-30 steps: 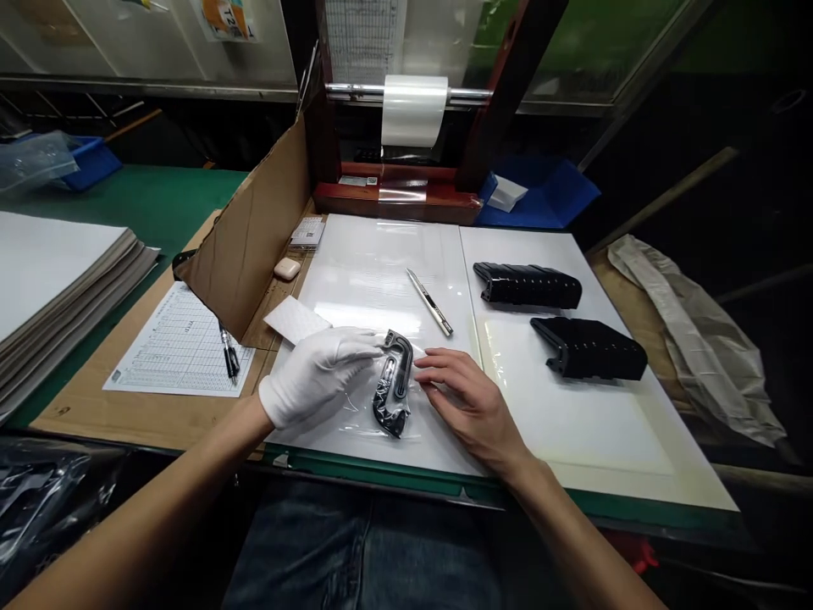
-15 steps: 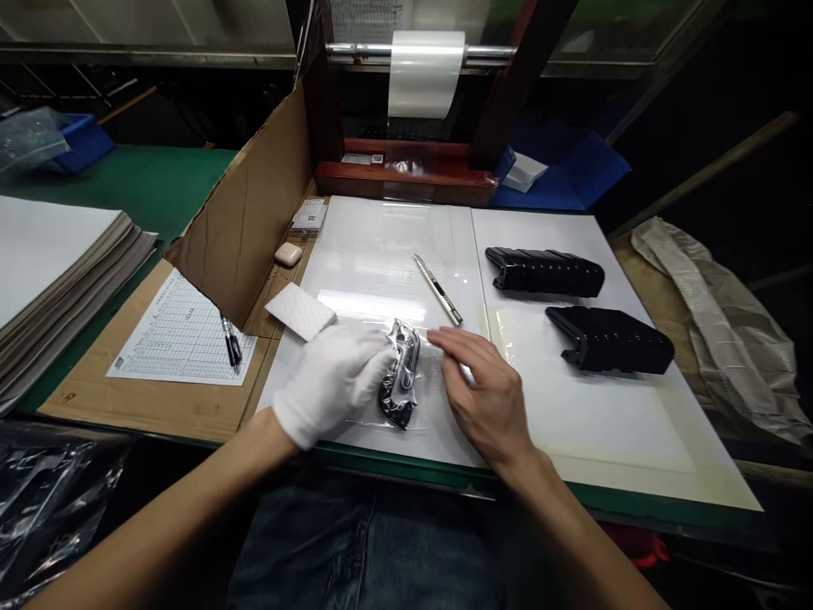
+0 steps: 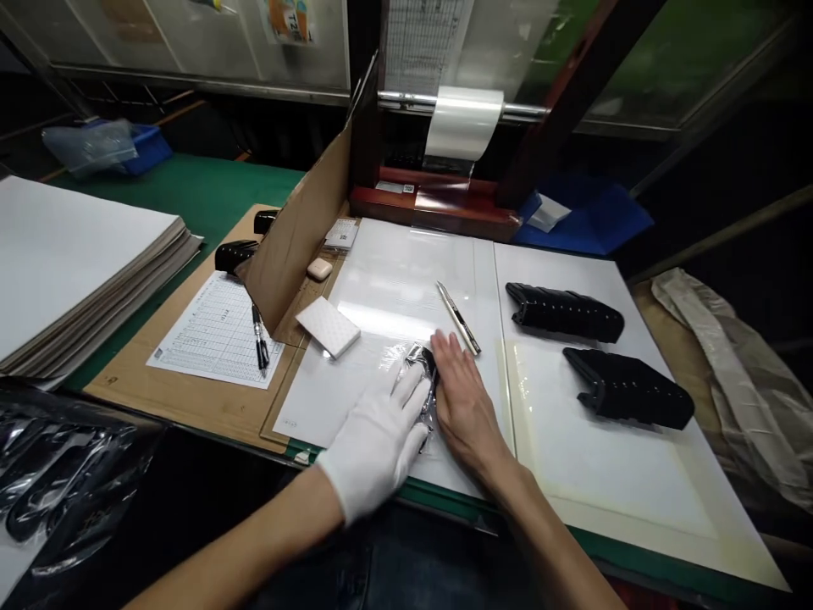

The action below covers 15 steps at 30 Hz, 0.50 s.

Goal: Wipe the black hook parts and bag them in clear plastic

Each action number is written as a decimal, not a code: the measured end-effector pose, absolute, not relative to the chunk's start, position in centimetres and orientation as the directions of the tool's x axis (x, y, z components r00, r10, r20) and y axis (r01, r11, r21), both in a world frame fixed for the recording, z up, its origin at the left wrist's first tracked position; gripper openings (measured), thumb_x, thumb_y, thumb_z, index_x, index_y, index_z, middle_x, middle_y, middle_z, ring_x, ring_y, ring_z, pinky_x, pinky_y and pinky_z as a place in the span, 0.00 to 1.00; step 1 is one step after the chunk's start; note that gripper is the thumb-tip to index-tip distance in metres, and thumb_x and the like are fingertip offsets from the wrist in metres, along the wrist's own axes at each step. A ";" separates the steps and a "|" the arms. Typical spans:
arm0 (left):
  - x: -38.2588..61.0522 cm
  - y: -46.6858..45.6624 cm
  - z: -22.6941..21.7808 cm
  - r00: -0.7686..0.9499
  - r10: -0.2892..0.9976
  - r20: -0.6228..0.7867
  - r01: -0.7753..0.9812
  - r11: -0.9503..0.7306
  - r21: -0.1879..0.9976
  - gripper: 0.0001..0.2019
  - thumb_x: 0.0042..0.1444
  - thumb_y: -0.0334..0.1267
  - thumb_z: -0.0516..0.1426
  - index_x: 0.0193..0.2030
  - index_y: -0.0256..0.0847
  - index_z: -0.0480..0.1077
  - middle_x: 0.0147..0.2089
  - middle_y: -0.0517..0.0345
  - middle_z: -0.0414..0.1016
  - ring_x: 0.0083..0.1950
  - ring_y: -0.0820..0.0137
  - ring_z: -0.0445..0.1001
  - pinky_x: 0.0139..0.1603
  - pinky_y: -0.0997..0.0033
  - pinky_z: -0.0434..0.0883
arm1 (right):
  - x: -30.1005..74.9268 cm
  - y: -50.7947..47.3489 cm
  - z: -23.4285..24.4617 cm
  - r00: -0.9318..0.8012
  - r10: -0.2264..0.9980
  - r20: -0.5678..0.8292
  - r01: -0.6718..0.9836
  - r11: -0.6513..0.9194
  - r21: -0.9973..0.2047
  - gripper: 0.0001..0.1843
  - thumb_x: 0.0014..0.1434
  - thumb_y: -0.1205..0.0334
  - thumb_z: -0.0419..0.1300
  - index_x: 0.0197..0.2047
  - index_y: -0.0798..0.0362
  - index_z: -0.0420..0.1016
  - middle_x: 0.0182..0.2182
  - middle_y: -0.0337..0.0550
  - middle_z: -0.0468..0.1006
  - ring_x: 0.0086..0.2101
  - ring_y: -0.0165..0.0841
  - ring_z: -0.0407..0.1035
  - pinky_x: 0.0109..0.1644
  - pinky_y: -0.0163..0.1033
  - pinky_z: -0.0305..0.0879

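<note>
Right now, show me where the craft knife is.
In the head view, the craft knife lies on the white board, centre frame, just beyond the bare right hand, with the white foam block to its left.

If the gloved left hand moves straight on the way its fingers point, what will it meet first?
The gloved left hand would first meet the black part in a clear plastic bag, right at its fingertips; it may already touch, as depth is unclear. The bare right hand lies just beyond.

A black part in a clear plastic bag [image 3: 427, 366] is mostly hidden by the white-gloved left hand [image 3: 378, 445] and bare right hand [image 3: 463, 402].
</note>
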State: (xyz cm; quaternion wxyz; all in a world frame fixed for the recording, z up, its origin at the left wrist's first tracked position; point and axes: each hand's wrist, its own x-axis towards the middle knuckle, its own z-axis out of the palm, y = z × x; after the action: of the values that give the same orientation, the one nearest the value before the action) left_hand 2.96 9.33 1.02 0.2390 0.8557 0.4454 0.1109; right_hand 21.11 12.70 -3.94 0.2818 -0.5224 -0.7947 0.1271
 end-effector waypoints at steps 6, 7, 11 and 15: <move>-4.8 -2.3 -0.8 0.372 0.774 -0.512 0.350 0.394 0.850 0.21 0.63 0.58 0.53 0.50 0.52 0.80 0.44 0.50 0.85 0.52 0.54 0.81 0.59 0.54 0.75 | 20.3 10.5 -3.1 -0.372 0.877 0.305 0.678 0.481 -0.556 0.32 0.65 0.75 0.44 0.69 0.45 0.61 0.63 0.45 0.69 0.69 0.41 0.54 0.72 0.69 0.47; -5.6 -3.2 -1.2 0.347 0.709 -0.614 0.236 0.567 0.789 0.23 0.60 0.62 0.56 0.47 0.50 0.81 0.40 0.49 0.85 0.47 0.55 0.82 0.55 0.55 0.76 | 19.3 9.5 -2.9 -0.395 0.866 0.306 0.656 0.499 -0.566 0.31 0.65 0.74 0.45 0.69 0.46 0.61 0.63 0.46 0.69 0.69 0.43 0.54 0.72 0.71 0.47; -6.5 -4.0 -2.1 0.307 0.703 -0.642 -0.147 0.701 0.698 0.29 0.41 0.59 0.70 0.50 0.49 0.79 0.46 0.49 0.80 0.50 0.56 0.80 0.50 0.57 0.75 | 15.1 5.6 -3.1 -0.583 0.721 0.375 0.485 0.679 -0.551 0.32 0.64 0.71 0.50 0.71 0.48 0.59 0.63 0.48 0.69 0.68 0.50 0.55 0.70 0.73 0.50; -10.3 -4.8 -0.4 0.149 0.734 -0.663 -0.154 0.679 0.717 0.21 0.34 0.56 0.72 0.31 0.45 0.79 0.30 0.59 0.76 0.34 0.62 0.78 0.36 0.65 0.74 | 13.9 7.0 -5.8 -0.649 0.590 0.481 0.329 0.787 -0.522 0.31 0.66 0.63 0.54 0.70 0.37 0.60 0.61 0.43 0.73 0.67 0.51 0.57 0.72 0.68 0.48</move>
State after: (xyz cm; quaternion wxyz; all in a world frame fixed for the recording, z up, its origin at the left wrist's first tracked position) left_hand -10.34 -4.77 -0.44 0.7146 0.2527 0.5737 0.3105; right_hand 13.91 6.96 -5.83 0.3293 -0.2593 -0.8860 0.1983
